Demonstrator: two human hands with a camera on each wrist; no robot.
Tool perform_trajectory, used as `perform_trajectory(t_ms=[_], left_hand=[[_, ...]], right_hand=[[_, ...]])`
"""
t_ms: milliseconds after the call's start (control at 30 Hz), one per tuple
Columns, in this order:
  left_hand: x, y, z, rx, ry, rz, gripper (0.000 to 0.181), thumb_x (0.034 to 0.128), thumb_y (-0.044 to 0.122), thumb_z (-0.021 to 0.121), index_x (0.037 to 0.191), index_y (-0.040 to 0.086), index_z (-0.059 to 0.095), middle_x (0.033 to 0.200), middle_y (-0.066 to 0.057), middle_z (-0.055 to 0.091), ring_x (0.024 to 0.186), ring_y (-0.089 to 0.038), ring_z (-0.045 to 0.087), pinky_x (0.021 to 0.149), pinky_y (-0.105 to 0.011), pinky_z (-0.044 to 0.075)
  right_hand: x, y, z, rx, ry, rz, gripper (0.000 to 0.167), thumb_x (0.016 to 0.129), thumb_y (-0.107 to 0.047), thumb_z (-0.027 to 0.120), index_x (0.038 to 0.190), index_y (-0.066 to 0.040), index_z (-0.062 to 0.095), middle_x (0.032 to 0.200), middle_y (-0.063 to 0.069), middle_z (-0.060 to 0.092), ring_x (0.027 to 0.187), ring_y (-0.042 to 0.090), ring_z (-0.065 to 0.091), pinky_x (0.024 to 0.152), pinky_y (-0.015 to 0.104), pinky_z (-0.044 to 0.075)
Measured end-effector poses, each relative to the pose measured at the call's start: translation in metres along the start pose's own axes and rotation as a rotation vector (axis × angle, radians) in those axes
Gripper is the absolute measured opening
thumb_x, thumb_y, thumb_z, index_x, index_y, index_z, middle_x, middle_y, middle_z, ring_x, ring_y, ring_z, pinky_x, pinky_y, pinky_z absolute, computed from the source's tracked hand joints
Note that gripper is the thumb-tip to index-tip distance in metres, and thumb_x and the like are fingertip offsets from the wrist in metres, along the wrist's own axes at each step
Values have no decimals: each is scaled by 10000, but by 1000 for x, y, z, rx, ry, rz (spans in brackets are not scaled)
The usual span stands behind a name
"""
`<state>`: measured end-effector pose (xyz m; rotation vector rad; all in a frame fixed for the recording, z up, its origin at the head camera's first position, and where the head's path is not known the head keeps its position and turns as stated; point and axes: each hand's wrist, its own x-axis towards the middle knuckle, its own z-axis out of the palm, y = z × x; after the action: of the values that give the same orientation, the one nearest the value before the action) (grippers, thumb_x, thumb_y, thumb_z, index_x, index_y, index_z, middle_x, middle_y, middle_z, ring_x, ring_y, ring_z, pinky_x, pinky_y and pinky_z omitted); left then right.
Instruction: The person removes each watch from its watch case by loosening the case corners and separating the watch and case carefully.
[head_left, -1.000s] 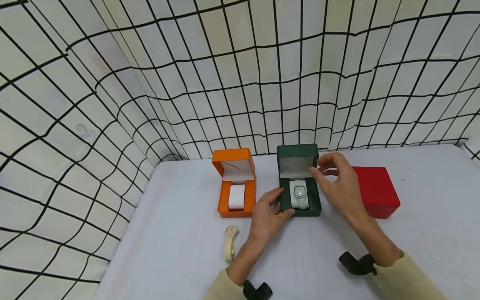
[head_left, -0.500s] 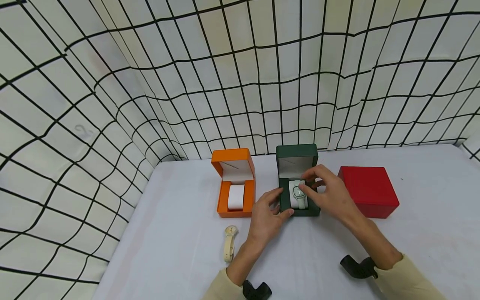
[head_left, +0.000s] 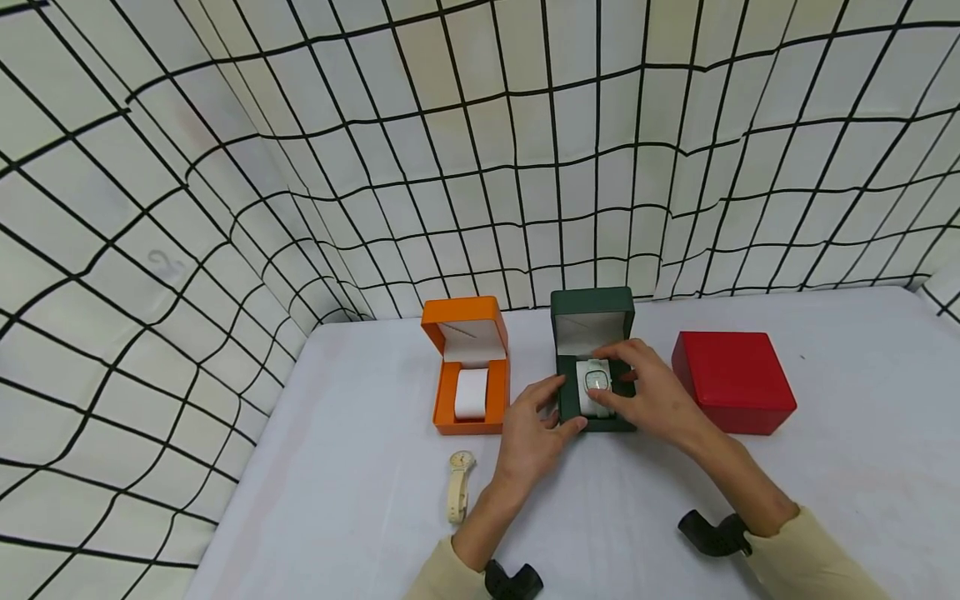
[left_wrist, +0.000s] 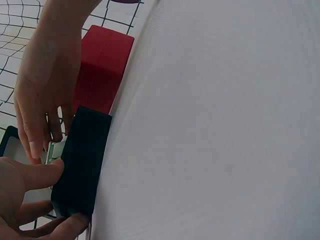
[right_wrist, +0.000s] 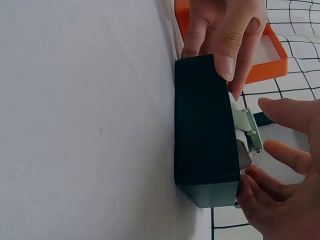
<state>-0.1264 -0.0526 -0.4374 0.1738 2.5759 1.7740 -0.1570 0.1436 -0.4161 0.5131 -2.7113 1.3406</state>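
An open dark green watch box (head_left: 592, 303) stands at the back of the table. A pale green watch (head_left: 597, 380) with a squarish case sits on the white cushion inside it. My left hand (head_left: 527, 442) grips the box's near left corner, thumb at the front edge and fingers along the side. Over the watch is my right hand (head_left: 656, 398), thumb and index finger spread about the case. In the right wrist view that thumb (right_wrist: 285, 111) shows a gap from the watch (right_wrist: 250, 127), while lower fingers touch the box's (right_wrist: 205, 130) side.
Left of the green box stands an open orange watch box (head_left: 480, 311) with a bare white cushion. A cream watch (head_left: 459, 492) lies in front of it. A closed red box (head_left: 735, 375) is on the right. Black-lined netting (head_left: 465, 167) rises behind the table.
My right hand has moved left from the green box's right side to over the watch, and its fingers have come around the case. The left hand has kept its grip.
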Motion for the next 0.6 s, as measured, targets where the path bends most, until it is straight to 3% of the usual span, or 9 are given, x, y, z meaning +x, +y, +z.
perform_trajectory(t_ms=[267, 600], left_hand=[[1, 0, 0, 0, -2, -1, 630, 849, 57, 852, 1434, 52, 617, 1491, -163, 576, 1373, -319, 595, 994, -309, 571], [1, 1, 0, -4, -4, -10, 633, 850, 48, 848, 1438, 59, 615, 1495, -158, 573, 1375, -318, 594, 998, -307, 568]], right_hand=[[0, 3, 3, -87, -28, 21, 588, 876, -171, 835, 1404, -57, 603, 1393, 200, 599, 1211, 372, 570, 971, 535, 586], [-1, 3, 5, -139, -11, 16, 592, 855, -201, 857, 1381, -63, 625, 1316, 167, 631, 1142, 329, 581, 924, 512, 574]])
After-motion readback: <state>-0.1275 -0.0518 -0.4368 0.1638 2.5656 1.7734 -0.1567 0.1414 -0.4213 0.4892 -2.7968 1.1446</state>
